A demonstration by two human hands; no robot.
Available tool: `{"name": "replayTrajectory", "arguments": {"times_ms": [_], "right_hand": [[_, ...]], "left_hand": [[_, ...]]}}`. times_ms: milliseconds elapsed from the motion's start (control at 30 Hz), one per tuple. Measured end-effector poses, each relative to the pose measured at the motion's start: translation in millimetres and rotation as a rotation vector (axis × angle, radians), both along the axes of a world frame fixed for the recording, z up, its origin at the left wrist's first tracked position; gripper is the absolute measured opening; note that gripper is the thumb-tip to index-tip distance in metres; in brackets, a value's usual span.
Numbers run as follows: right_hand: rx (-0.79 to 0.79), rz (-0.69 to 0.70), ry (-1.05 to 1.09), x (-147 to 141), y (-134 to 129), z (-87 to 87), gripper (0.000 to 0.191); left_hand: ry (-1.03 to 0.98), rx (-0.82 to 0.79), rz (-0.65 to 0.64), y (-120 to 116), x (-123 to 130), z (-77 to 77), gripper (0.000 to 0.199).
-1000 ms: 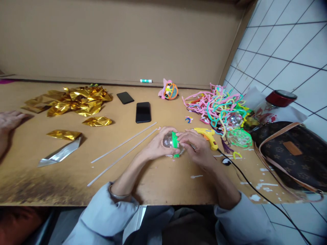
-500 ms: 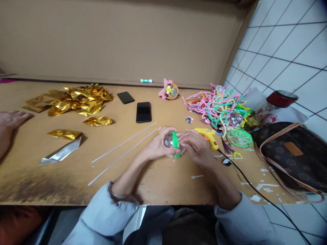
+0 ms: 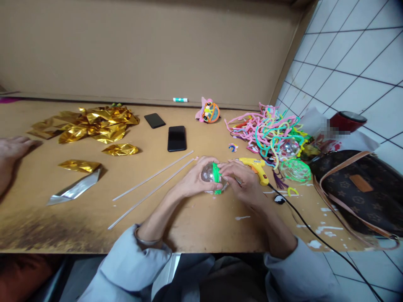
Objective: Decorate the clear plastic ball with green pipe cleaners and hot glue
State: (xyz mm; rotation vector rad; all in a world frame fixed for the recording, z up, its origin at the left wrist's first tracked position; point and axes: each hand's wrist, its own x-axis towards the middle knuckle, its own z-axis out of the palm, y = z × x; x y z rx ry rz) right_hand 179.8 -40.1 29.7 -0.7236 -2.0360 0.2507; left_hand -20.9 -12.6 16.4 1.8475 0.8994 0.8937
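My left hand (image 3: 192, 179) is wrapped round a clear plastic ball (image 3: 208, 173), holding it just above the table. A bright green pipe cleaner (image 3: 216, 172) circles the ball's middle as a band. The fingers of my right hand (image 3: 241, 178) are closed in a pinch against the band's right side; its fingertips partly hide the ball there. Behind my right hand lies a yellow hot glue gun (image 3: 258, 170), its black cord running off to the lower right.
Tangled pipe cleaners (image 3: 252, 130), a green-wrapped ball (image 3: 296, 170) and a brown bag (image 3: 359, 188) lie to the right. Two phones (image 3: 176, 138), glue sticks (image 3: 151, 193), gold foil (image 3: 107, 121) and a decorated ball (image 3: 210, 112) lie beyond. Another person's hand (image 3: 15, 149) rests at the left edge.
My hands and the ball stay practically in place. The other person's hand at the left edge has shifted very slightly.
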Motion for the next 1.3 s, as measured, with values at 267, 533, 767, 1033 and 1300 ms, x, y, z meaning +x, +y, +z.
{"name": "replayTrajectory", "arguments": {"times_ms": [267,533,767,1033,1300], "right_hand": [[0.001,0.001,0.018,-0.6,-0.2,0.4,0.014],[0.012,-0.007,0.036,-1.1,-1.1,0.6,0.015],[0.054,0.012,0.053,-2.0,0.1,-0.4,0.015],[0.088,-0.001,0.072,-3.6,-0.3,-1.7,0.016],[0.053,0.020,0.099,-3.2,-0.9,-3.4,0.018]], "left_hand": [[0.029,0.115,-0.026,2.8,-1.1,1.7,0.057],[0.023,0.132,-0.032,2.9,-1.7,2.1,0.053],[-0.009,0.133,-0.032,2.4,-1.1,1.7,0.053],[-0.028,0.127,-0.042,3.3,-1.2,-1.0,0.053],[0.002,0.149,-0.044,3.0,-1.4,0.7,0.053]]}}
